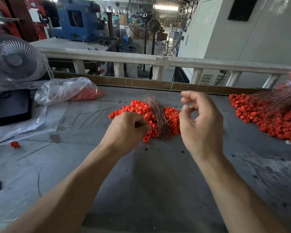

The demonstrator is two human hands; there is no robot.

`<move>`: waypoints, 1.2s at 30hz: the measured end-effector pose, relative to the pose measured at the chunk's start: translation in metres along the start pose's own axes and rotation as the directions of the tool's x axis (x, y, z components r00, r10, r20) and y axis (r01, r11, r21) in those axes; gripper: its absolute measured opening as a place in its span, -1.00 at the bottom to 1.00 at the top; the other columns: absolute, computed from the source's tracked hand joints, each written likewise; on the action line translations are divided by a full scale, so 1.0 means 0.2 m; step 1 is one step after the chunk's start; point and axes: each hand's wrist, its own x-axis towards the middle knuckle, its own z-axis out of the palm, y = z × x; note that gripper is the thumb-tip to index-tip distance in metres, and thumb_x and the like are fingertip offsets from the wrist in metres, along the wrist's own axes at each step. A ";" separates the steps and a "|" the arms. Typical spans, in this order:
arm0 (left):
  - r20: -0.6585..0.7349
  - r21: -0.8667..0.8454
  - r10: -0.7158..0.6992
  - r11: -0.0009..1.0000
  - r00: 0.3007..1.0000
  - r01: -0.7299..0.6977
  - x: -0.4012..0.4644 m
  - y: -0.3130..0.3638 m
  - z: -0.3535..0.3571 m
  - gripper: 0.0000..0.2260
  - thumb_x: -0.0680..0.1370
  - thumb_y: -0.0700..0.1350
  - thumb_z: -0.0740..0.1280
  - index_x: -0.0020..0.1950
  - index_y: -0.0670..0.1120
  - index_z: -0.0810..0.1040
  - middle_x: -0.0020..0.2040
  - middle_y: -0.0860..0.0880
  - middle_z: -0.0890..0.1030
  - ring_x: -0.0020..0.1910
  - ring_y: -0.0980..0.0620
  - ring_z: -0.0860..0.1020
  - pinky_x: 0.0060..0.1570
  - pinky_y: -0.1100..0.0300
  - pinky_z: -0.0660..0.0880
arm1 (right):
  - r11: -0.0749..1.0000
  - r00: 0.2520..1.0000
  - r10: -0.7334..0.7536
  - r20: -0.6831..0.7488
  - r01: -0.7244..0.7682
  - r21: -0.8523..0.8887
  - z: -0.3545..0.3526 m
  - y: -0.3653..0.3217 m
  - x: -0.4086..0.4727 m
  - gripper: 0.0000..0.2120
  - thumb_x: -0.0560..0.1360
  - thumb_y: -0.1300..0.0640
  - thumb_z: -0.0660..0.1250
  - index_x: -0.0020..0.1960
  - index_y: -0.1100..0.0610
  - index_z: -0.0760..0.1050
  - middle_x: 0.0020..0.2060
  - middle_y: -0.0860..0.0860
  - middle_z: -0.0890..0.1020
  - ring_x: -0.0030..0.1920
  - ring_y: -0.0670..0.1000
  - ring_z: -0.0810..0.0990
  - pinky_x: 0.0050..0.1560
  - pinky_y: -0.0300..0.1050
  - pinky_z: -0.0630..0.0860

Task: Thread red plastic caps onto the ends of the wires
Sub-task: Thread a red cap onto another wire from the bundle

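Your left hand [128, 128] curls into the caps [141, 110] on the table [158, 174], its grip hidden; your right hand [200, 125], raised beside the wires [158, 118], seems to pinch one thin strand. Risk: it slips or bends, missing the cap hole

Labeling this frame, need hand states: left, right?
Left hand: fingers curled at the loose red caps; contents hidden, cannot tell.
Right hand: raised, thumb and forefinger pinching a thin wire.
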 end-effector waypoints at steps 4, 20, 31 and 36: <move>-0.080 -0.036 -0.103 0.994 0.991 0.100 0.01 -0.01 -0.01 -0.85 0.52 -0.06 0.48 -0.25 0.02 0.67 -0.37 0.17 0.62 -0.37 0.28 0.54 -0.39 0.38 0.36 | 0.998 0.975 -0.067 -0.214 0.063 -0.022 -0.03 -0.02 0.00 -0.56 0.52 0.31 0.33 0.39 0.21 0.43 0.21 0.05 0.55 -0.06 -0.01 0.57 -0.09 -0.10 0.55; 0.032 -0.348 0.044 0.937 0.999 -0.030 -0.01 0.04 -0.02 -0.93 0.54 -0.15 0.48 -0.14 -0.07 0.71 -0.29 0.01 0.69 -0.30 0.12 0.62 -0.24 0.27 0.52 | 0.972 0.904 -0.102 0.416 0.179 -0.151 0.04 -0.02 -0.02 -1.00 0.55 0.08 0.46 -0.04 0.00 0.66 -0.21 -0.12 0.66 -0.12 0.01 0.60 -0.14 0.07 0.56; -0.014 -0.359 -0.064 0.932 0.998 0.054 0.03 -0.03 -0.11 -0.92 0.55 -0.13 0.47 -0.14 -0.03 0.71 -0.28 0.00 0.70 -0.36 0.09 0.56 -0.30 0.18 0.50 | 0.975 0.946 0.027 0.322 0.047 -0.219 0.02 0.04 0.00 -0.93 0.58 0.12 0.40 -0.07 0.00 0.63 -0.27 -0.10 0.70 -0.20 -0.01 0.68 -0.14 0.01 0.60; -0.015 -0.010 -0.025 1.000 1.000 0.025 0.03 -0.07 -0.12 -0.93 0.51 -0.10 0.51 -0.15 0.07 0.70 -0.26 0.15 0.65 -0.34 0.23 0.58 -0.42 0.29 0.52 | 0.970 0.944 0.151 0.292 -0.085 -0.226 0.01 0.10 0.01 -0.91 0.59 0.11 0.37 -0.09 0.00 0.60 -0.28 -0.10 0.70 -0.22 -0.03 0.68 -0.13 0.03 0.62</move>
